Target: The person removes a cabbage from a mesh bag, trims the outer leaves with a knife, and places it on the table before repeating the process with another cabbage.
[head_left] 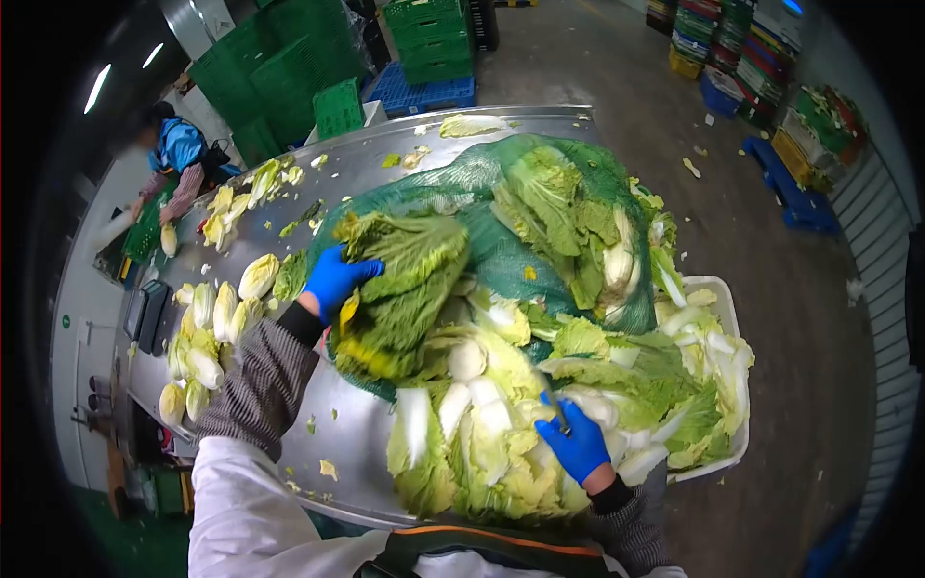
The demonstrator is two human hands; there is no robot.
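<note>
My left hand point(337, 281), in a blue glove, grips a leafy napa cabbage point(416, 275) with green and yellowing outer leaves. My right hand point(575, 438), also gloved in blue, is closed around a knife point(551, 390) whose blade points up and away, blurred. Beneath the knife lies a heap of cut-off cabbage leaves point(482, 438) with white stems. A green mesh sack point(434, 193) is spread behind the held cabbage, and another whole napa cabbage point(568, 226) rests on it, its white base toward the right.
Trimmed cabbages point(205, 318) are grouped on the left of the metal table point(352, 443). A white bin point(737, 433) full of leaves stands at the right edge. A co-worker in a blue jacket point(183, 144) works at far left. Green crates point(429, 43) and stacked baskets point(708, 39) stand behind.
</note>
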